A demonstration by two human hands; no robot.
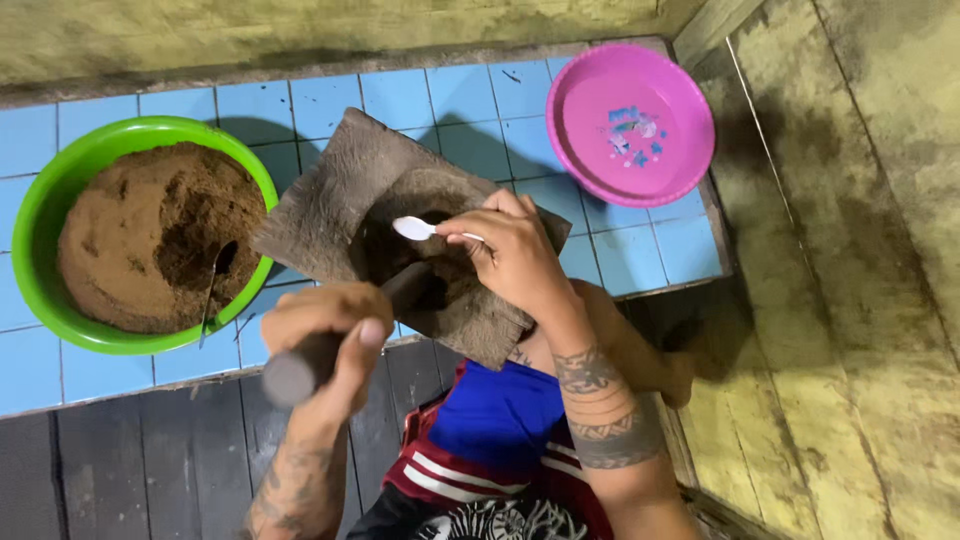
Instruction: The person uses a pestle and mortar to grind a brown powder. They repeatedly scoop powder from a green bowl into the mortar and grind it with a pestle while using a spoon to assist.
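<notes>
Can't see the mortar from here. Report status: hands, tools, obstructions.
Left hand gripping pestle, tip in stone mortar. Right hand holding white spoon over the hollow. Green bowl of brown powder alongside; nothing blocking.

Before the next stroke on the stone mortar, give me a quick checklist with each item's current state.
1. Left hand grips pestle: ok.
2. Pestle tip inside stone mortar hollow: ok.
3. Right hand holds white spoon over the hollow: ok.
4. Right fingers away from the pestle tip: not ok, close.
5. Green bowl of brown powder upright, spoon in it: ok.
6. Mortar steady on tiles: cannot tell.
</notes>
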